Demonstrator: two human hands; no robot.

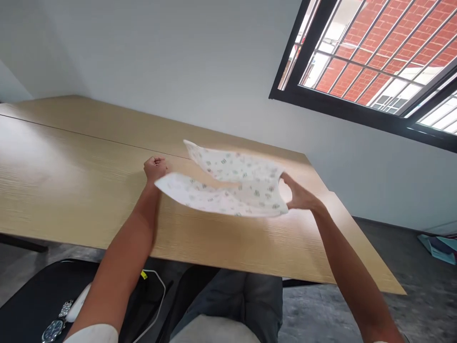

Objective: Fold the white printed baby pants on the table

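A white cloth with small printed motifs (250, 194) hangs in the air above the table, bent into two long flaps with a gap between them. At its right end my right hand (298, 193) grips the edge, thumb and fingers spread apart along it. The flaps reach leftward, and their left ends are unsupported. My left hand (156, 167) is closed in a fist over the tabletop, beside the nearer flap's left tip. Nothing shows in that fist.
A long light-wood table (89, 190) runs along a grey wall. A barred window (367, 57) is at the upper right. At the lower left, a black chair (26, 300) holds a metal wristwatch (55, 326) and a white cable (160, 281). Bluish items (437, 247) lie on the floor at right.
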